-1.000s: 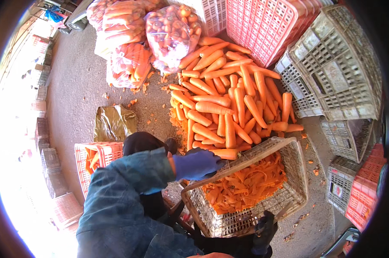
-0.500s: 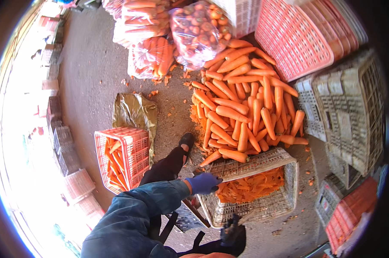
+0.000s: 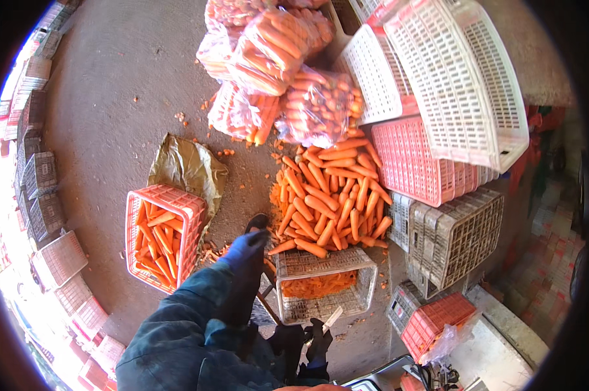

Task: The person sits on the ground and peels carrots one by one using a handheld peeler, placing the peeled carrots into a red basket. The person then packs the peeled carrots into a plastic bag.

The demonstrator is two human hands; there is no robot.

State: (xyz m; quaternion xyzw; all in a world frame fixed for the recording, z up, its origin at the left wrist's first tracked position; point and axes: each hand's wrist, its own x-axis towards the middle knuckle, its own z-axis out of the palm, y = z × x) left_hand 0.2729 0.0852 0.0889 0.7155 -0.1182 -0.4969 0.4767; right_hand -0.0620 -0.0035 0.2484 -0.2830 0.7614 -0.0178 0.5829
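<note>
My left hand [image 3: 245,251], in a blue glove, hovers over my dark trouser leg, left of the heap of carrots [image 3: 330,199]; its fingers are too blurred to read. Nearer me, my right hand [image 3: 318,343] wears a dark glove. It is closed on a narrow, pale, flat tool [image 3: 332,318], whose exact kind I cannot make out. Just beyond that hand a grimy white crate [image 3: 324,313] lies on its side, open toward me. Orange peelings [image 3: 319,285] lie inside. At left stands a pink crate [image 3: 193,228] with peeled-looking carrots [image 3: 158,241].
Clear plastic bags of carrots [image 3: 265,55] are piled beyond the heap. Pink and white crates [image 3: 460,85] and a dirty grey crate [image 3: 460,238] stand stacked at right. A crumpled gold-brown sack [image 3: 185,166] lies behind the pink crate. More crates [image 3: 60,257] line the far left.
My left hand has moved left, away from the tipped crate's edge. My right hand, with the pale tool, shows more clearly. The whole view has shifted, bringing more of the right side in.
</note>
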